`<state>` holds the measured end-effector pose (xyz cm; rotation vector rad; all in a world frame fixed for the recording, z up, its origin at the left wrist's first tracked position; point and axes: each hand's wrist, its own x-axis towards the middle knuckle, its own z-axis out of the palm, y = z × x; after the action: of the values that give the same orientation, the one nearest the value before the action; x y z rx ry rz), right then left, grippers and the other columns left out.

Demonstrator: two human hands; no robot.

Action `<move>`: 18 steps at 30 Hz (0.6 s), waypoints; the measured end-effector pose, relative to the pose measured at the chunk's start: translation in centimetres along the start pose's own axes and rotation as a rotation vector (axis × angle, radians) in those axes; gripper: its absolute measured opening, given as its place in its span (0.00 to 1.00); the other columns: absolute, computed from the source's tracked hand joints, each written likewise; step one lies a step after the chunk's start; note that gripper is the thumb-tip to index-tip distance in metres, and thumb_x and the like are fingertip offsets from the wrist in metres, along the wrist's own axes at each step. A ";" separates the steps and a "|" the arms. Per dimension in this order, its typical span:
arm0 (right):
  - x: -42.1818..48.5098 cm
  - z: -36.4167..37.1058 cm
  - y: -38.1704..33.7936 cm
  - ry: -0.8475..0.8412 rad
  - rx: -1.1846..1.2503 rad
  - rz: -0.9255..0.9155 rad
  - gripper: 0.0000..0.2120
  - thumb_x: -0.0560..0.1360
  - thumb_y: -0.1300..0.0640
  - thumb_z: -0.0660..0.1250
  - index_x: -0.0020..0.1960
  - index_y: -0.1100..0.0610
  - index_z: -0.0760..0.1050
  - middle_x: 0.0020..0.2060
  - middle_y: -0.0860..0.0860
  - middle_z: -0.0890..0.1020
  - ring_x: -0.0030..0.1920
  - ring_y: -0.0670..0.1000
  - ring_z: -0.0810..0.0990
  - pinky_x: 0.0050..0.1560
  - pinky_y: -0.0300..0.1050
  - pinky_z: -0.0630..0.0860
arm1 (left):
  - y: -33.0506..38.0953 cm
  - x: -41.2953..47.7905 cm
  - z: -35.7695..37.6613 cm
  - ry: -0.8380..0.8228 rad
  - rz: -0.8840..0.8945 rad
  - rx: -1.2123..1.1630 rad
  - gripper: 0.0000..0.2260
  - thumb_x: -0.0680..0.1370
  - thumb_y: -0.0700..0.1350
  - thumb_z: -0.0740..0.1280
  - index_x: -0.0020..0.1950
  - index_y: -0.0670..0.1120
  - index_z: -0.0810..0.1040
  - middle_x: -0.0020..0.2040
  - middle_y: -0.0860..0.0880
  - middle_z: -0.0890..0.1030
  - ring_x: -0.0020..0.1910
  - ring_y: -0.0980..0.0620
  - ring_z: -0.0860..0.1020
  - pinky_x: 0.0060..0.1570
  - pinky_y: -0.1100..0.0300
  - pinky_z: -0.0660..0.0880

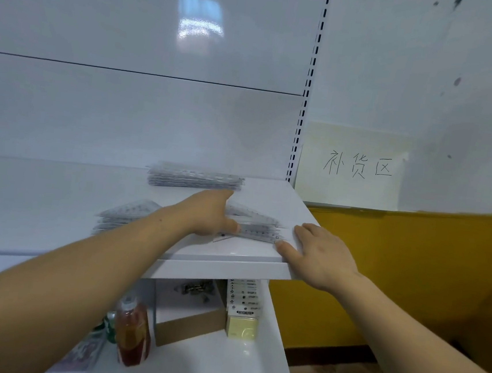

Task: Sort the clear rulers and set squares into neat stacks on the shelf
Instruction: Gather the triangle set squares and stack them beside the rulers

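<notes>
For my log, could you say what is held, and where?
Nothing seems gripped: left hand presses the left end of the set squares; right hand touches their right tip.

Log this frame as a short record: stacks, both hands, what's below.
ruler stack: back of shelf
set-square stack: front left
set-square pile: front right, edges uneven
left hand: rests on the pile
right hand: flat on shelf, fingertips at pile's end
below: bottle, sticky notes

left hand (209,213) lay flat on set-square stack (258,228) at shelf (231,263) right end; right hand (319,253) flat, thumb touching stack tip (ruler stack (194,177) sat just behind).
</notes>
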<state>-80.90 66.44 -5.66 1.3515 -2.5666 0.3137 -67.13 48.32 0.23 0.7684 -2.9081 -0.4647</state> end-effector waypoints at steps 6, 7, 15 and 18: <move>1.3 -2.4 -1.4 -0.106 0.347 0.084 0.45 0.70 0.34 0.64 0.77 0.52 0.50 0.76 0.49 0.58 0.74 0.52 0.59 0.71 0.52 0.61 | 0.2 -0.1 0.1 -0.072 -0.041 0.004 0.42 0.72 0.56 0.70 0.78 0.49 0.49 0.74 0.46 0.64 0.68 0.46 0.68 0.61 0.56 0.66; 1.9 -2.8 -2.1 -0.126 0.371 0.035 0.46 0.70 0.36 0.67 0.78 0.51 0.47 0.76 0.48 0.57 0.75 0.51 0.57 0.72 0.51 0.59 | 0.3 -0.2 0.2 -0.083 -0.052 0.015 0.42 0.72 0.55 0.70 0.77 0.49 0.49 0.73 0.46 0.66 0.67 0.46 0.68 0.59 0.56 0.67; 4.8 -3.1 -3.8 -0.326 0.266 -0.117 0.34 0.73 0.46 0.69 0.74 0.48 0.60 0.67 0.50 0.72 0.60 0.50 0.72 0.64 0.46 0.68 | 0.5 -0.9 0.5 0.006 -0.014 0.107 0.24 0.75 0.48 0.68 0.68 0.46 0.65 0.63 0.45 0.74 0.58 0.45 0.74 0.56 0.52 0.72; 4.6 -3.0 -3.4 -0.257 0.241 -0.164 0.29 0.74 0.48 0.69 0.72 0.50 0.64 0.61 0.50 0.76 0.52 0.48 0.73 0.58 0.42 0.70 | 0.1 -1.0 0.5 0.016 -0.022 0.117 0.25 0.75 0.49 0.68 0.69 0.45 0.65 0.63 0.45 0.74 0.58 0.44 0.74 0.55 0.52 0.72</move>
<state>-80.35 61.82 -1.18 1.7829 -2.6638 0.4593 -66.37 49.09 -0.24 0.8162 -2.9365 -0.2914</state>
